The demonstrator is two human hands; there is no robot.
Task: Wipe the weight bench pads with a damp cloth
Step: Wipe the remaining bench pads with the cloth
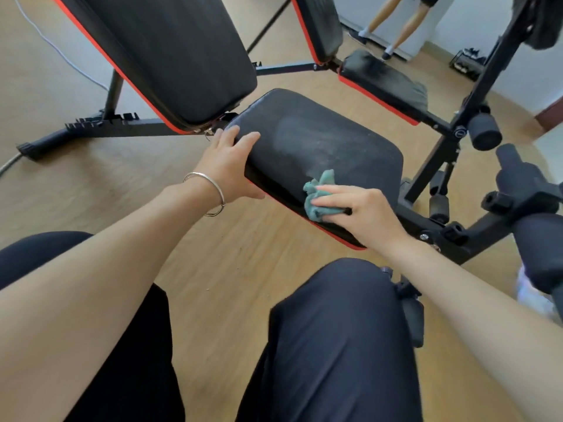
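Note:
The black seat pad (323, 147) with red trim lies in the middle of the view, a damp streak across its top. Behind it rises the tilted black back pad (170, 56). My left hand (228, 166) grips the seat pad's left corner, fingers curled over the top and thumb below the edge. My right hand (362, 214) holds a bunched teal cloth (320, 196) and presses it against the pad's near side edge.
The bench's black steel frame (438, 220) with foam rollers (484, 132) stands at the right. A mirror at the back shows a second bench image (384, 83) and a person's legs. Wooden floor lies all around, and my knees fill the lower view.

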